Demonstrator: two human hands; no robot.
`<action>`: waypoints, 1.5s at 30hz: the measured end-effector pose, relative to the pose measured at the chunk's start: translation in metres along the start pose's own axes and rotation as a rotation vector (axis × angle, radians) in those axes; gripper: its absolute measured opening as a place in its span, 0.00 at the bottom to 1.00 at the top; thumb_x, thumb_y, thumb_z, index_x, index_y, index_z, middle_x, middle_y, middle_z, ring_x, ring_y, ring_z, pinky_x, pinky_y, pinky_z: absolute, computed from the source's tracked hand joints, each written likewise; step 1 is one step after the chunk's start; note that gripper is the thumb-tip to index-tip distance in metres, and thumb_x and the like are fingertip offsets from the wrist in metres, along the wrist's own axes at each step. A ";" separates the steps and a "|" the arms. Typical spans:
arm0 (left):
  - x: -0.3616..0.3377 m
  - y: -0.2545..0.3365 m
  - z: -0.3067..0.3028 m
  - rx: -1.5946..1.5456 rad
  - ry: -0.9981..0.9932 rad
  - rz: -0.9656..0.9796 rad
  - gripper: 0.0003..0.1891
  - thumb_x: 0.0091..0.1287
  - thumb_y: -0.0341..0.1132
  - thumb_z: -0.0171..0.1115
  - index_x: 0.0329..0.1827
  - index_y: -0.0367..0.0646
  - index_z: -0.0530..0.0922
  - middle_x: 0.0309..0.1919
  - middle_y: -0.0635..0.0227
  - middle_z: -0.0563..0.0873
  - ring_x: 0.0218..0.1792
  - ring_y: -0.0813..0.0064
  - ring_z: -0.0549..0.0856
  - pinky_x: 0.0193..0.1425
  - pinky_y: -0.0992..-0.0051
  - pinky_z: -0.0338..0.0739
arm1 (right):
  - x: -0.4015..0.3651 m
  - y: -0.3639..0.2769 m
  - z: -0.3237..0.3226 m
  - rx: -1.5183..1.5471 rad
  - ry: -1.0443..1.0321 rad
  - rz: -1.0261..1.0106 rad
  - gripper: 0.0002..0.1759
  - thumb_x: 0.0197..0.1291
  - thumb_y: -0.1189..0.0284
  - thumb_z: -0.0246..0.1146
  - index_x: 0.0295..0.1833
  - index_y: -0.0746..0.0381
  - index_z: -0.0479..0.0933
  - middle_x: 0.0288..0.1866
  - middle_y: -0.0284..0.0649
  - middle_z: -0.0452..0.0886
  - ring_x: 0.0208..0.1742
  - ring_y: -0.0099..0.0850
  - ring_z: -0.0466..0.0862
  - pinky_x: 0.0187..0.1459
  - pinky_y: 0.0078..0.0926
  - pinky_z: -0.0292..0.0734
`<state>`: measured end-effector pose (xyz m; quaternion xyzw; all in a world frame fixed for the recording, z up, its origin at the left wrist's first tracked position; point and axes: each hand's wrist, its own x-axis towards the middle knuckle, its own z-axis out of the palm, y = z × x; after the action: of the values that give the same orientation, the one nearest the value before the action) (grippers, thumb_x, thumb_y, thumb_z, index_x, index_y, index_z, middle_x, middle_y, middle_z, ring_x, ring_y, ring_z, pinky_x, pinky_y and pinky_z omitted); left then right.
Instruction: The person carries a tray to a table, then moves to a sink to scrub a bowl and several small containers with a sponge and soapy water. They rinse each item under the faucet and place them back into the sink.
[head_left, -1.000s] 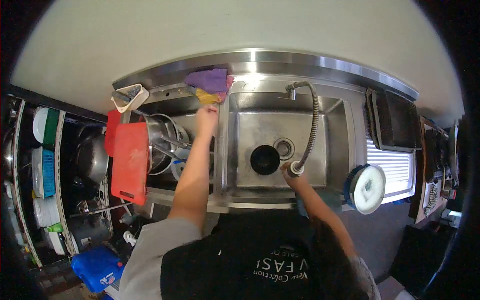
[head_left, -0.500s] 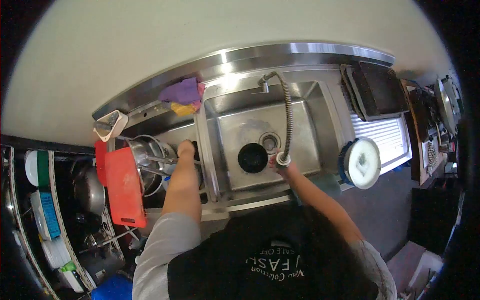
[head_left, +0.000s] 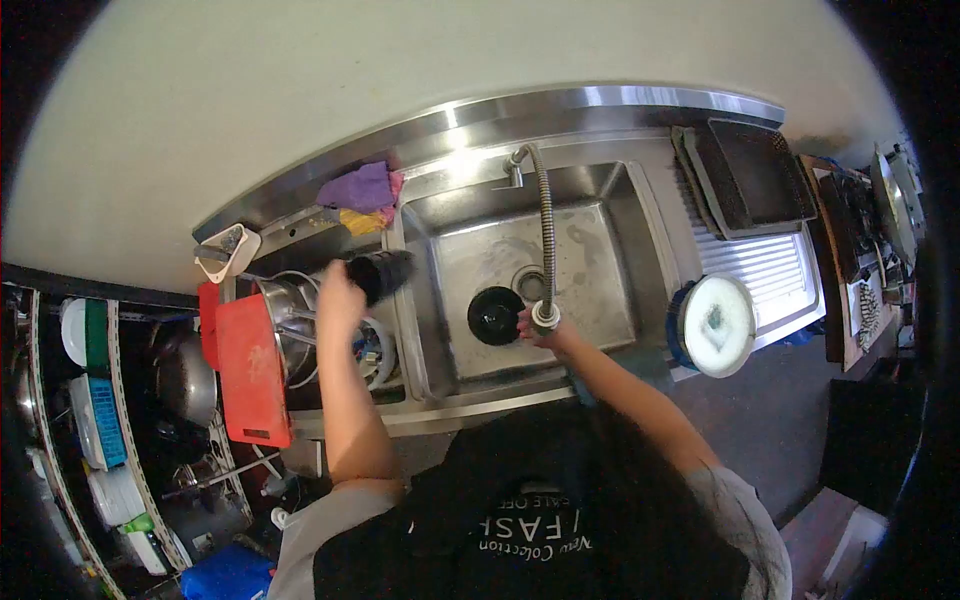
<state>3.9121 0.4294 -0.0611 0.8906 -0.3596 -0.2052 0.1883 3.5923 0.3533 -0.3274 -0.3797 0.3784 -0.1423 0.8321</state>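
Observation:
My left hand (head_left: pixel 339 293) grips a dark cup-like vessel (head_left: pixel 381 274) and holds it above the left sink basin, close to the divider. My right hand (head_left: pixel 540 331) is wrapped around the spray head (head_left: pixel 545 316) of the pull-out faucet hose (head_left: pixel 545 230) over the right basin (head_left: pixel 590 290). A round black object (head_left: pixel 496 315) lies on that basin's floor beside the drain (head_left: pixel 528 282). Steel pots and bowls (head_left: pixel 290 310) fill the left basin under my left arm.
A red cutting board (head_left: pixel 252 368) leans at the left of the sink. Purple and yellow cloths (head_left: pixel 362 192) lie on the back ledge by a white holder (head_left: pixel 224 252). A white round lid on a blue base (head_left: pixel 714 325) sits right of the sink. Dish racks stand at far left.
My left hand came back from the cloths, dipped into the left basin and now lifts out the dark vessel. My right hand stays on the spray head.

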 end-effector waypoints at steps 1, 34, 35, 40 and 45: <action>-0.012 0.013 0.007 -0.152 -0.207 -0.045 0.18 0.59 0.22 0.44 0.53 0.32 0.69 0.41 0.47 0.79 0.31 0.57 0.85 0.31 0.63 0.81 | 0.002 -0.001 -0.002 0.096 -0.017 0.046 0.26 0.45 0.87 0.62 0.52 0.59 0.73 0.45 0.37 0.79 0.39 0.30 0.82 0.37 0.29 0.78; -0.003 0.043 0.322 -1.190 -0.355 -0.287 0.39 0.51 0.40 0.71 0.62 0.37 0.59 0.46 0.56 0.77 0.39 0.66 0.81 0.36 0.71 0.79 | -0.066 -0.079 -0.034 -1.363 0.363 0.178 0.49 0.34 0.53 0.73 0.63 0.58 0.60 0.44 0.51 0.80 0.46 0.48 0.80 0.46 0.43 0.75; -0.005 0.038 0.324 -1.210 -0.402 -0.283 0.39 0.51 0.41 0.72 0.61 0.37 0.60 0.45 0.57 0.77 0.38 0.67 0.81 0.36 0.72 0.79 | -0.060 -0.075 -0.042 -1.436 0.365 0.189 0.49 0.34 0.53 0.73 0.64 0.56 0.59 0.44 0.50 0.80 0.47 0.48 0.80 0.46 0.43 0.75; -0.032 -0.012 0.383 -0.641 -0.600 0.028 0.42 0.43 0.48 0.78 0.56 0.40 0.62 0.42 0.66 0.77 0.41 0.73 0.78 0.45 0.72 0.76 | -0.038 -0.039 -0.072 -1.545 0.318 0.246 0.45 0.35 0.56 0.72 0.62 0.53 0.61 0.45 0.49 0.79 0.46 0.48 0.80 0.45 0.44 0.75; -0.051 -0.001 0.346 -0.526 -0.565 0.257 0.44 0.39 0.45 0.79 0.57 0.45 0.60 0.42 0.66 0.78 0.44 0.71 0.78 0.52 0.70 0.72 | -0.041 -0.036 -0.073 -1.586 0.199 0.223 0.40 0.35 0.58 0.72 0.58 0.55 0.66 0.43 0.48 0.79 0.46 0.46 0.80 0.46 0.43 0.75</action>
<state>3.7063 0.4021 -0.3420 0.6684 -0.4408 -0.5017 0.3274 3.5127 0.3122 -0.3101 -0.8027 0.4748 0.2195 0.2864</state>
